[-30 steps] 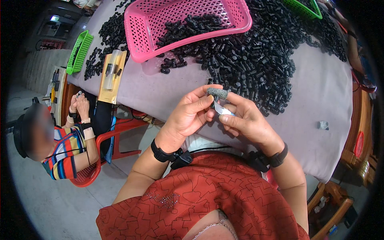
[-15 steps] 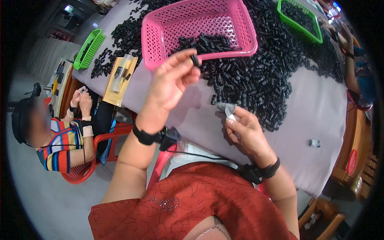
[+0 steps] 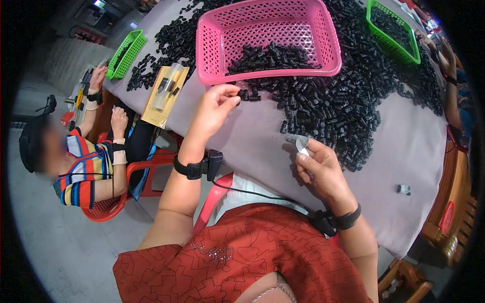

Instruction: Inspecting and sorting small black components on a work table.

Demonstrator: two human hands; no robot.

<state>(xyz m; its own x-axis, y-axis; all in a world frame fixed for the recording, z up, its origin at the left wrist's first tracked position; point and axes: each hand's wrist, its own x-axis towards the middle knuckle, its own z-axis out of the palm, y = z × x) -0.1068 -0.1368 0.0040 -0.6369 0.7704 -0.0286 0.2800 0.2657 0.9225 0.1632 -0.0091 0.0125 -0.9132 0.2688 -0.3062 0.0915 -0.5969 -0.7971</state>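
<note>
Apparently, the left hand (image 3: 214, 108) has thumb and fingertips together at eleven o'clock, beside small black cylindrical plastic parts (image 3: 250, 95) below a pink perforated plastic basket (image 3: 211, 48) at twelve; whether it grips one, I cannot tell. At four, the right hand (image 3: 323, 166) pinches a small white blade-like tool (image 3: 302, 147), a grey textured finger cover (image 3: 293, 137) presumably guarding skin. The parts look stubby, slightly glossy.

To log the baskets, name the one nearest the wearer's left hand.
The pink basket, the only pink one, just beyond the wearer's left hand; the left green basket and right green basket stand farther off.
</note>
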